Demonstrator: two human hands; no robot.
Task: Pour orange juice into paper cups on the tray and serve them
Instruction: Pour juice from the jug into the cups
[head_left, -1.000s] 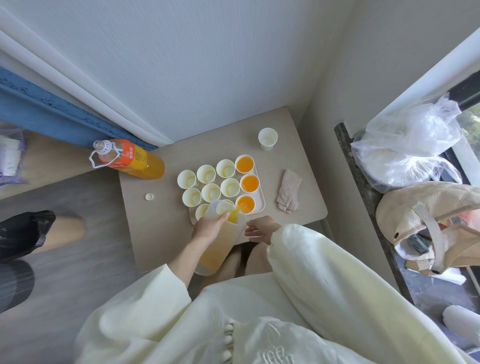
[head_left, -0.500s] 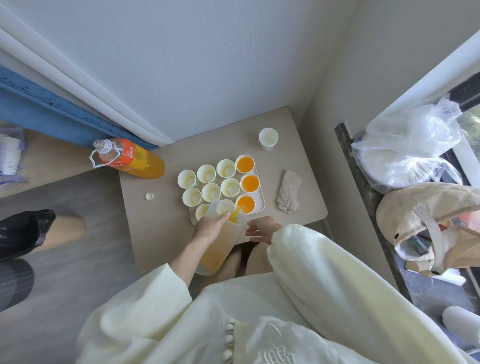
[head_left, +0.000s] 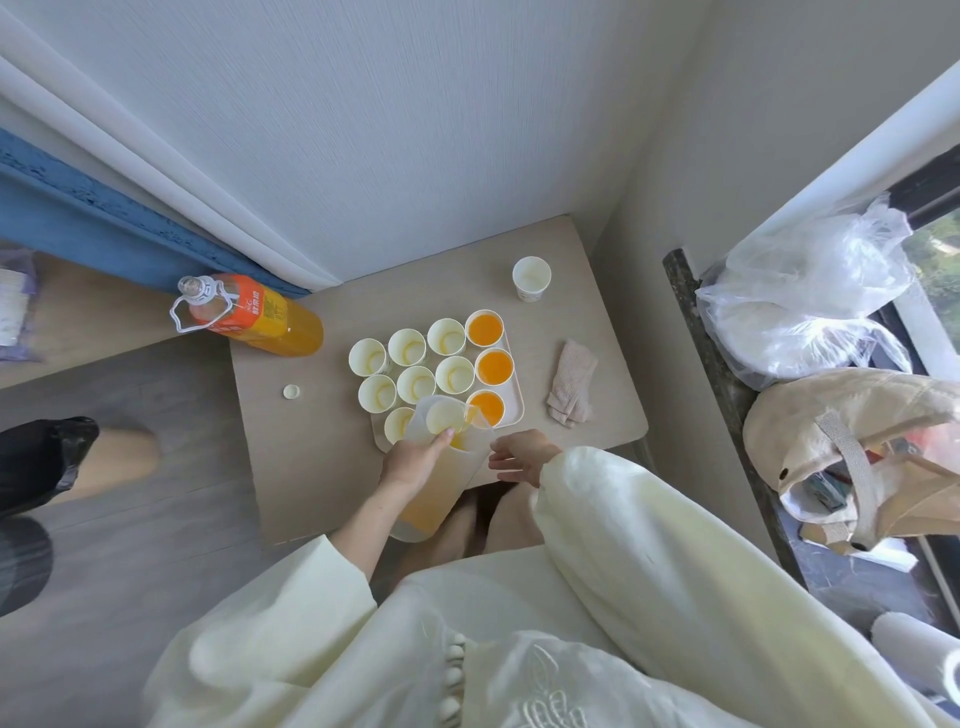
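Juice (head_left: 421, 512) fills the lower part of a translucent jug (head_left: 463, 470), which the left hand (head_left: 415, 460) grips around its upper body, fingers curled over the wall near the rim. The jug is tilted, base toward the person and rim over the near row of cups on the tray (head_left: 514, 413); one cup (head_left: 444, 415) shows through the jug mouth. The right hand (head_left: 519, 452) sits at the near edge of the table (head_left: 311, 467), just right of the jug, fingers loosely extended and holding nothing; contact with the jug cannot be determined. On the tray, the right-hand column holds three filled cups (head_left: 494, 367), each showing juice close to the rim. The empty cups (head_left: 415, 384) stand in rows to their left, rims touching or nearly touching. A lone cup (head_left: 531, 275) stands upright on the table beyond the tray, apart from it, toward the far right corner. A folded cloth (head_left: 571, 384) lies on the table just right of the tray. A bottle (head_left: 249, 314) of juice with an orange label stands open at the far left corner of the table, and its cap (head_left: 291, 392) lies on the table between the bottle and the tray. To the right of the table, a dark sill (head_left: 696, 332) carries a plastic bag (head_left: 810, 291) and, nearer the person, a tote bag (head_left: 857, 441).
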